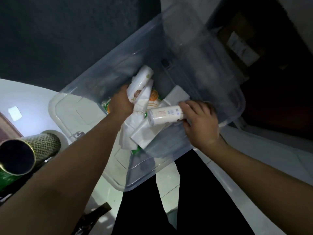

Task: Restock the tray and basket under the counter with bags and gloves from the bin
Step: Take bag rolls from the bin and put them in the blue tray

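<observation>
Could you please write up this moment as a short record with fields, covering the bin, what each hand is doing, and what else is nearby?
container: clear plastic bin, tilted, open
contents: white rolls, flat white packs, printed bags with orange and green
left hand: left hand inside the bin, gripping a bundle of white rolls
right hand: right hand holding a labelled white roll over the contents
lid: bin lid lying to the left
nearby: patterned tube at lower left
tray and basket: not in view

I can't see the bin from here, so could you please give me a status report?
Left hand gripping white packets. Right hand holding labelled roll. Both inside clear bin. Nothing blocking.
</observation>
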A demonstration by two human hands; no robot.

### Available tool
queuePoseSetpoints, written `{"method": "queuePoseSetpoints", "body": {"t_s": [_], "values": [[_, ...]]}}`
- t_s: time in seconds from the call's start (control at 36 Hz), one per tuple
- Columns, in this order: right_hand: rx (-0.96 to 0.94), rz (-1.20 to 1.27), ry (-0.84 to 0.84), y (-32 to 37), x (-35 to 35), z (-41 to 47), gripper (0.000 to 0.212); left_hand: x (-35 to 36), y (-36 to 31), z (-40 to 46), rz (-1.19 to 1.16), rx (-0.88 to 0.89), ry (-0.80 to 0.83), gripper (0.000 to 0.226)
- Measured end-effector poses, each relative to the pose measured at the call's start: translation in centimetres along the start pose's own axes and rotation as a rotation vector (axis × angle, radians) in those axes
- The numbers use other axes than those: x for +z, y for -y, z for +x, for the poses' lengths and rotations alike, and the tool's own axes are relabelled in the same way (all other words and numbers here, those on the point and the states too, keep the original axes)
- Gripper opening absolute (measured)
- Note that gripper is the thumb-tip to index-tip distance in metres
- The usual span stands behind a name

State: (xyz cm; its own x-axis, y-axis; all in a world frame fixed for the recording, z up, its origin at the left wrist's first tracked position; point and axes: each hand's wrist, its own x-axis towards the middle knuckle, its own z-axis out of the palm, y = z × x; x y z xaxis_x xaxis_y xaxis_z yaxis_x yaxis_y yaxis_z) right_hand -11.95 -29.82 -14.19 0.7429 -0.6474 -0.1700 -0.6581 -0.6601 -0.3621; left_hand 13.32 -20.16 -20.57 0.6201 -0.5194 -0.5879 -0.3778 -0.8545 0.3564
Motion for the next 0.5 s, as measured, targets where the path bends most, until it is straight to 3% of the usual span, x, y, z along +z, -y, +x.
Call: {"method": "queuePoseSetpoints", "body": {"t_s": [0.11, 0.22, 0.33, 0.5], "values": [[-0.004, 0.086, 0.083, 0.3, -1.0, 0.1, 0.055, -3.9, -1.7, -6.6, -0.158, -0.070, 0.011, 0.050], [0.024, 0.241, 0.110, 0.6, -3.0, 0.2, 0.054, -7.9, -3.5, -13.8, -0.272, -0.081, 0.000, 0.066], [0.006, 0.320, 0.037, 1.0, -7.5, -0.6, 0.056, -11.0, -5.5, -19.3, -0.455, -0.081, -0.007, 0.064], [0.035, 0.494, -0.141, 3.3, -14.5, -3.1, 0.056, -16.1, -7.8, -23.4, -0.614, 0.058, -0.064, 0.067]]}}
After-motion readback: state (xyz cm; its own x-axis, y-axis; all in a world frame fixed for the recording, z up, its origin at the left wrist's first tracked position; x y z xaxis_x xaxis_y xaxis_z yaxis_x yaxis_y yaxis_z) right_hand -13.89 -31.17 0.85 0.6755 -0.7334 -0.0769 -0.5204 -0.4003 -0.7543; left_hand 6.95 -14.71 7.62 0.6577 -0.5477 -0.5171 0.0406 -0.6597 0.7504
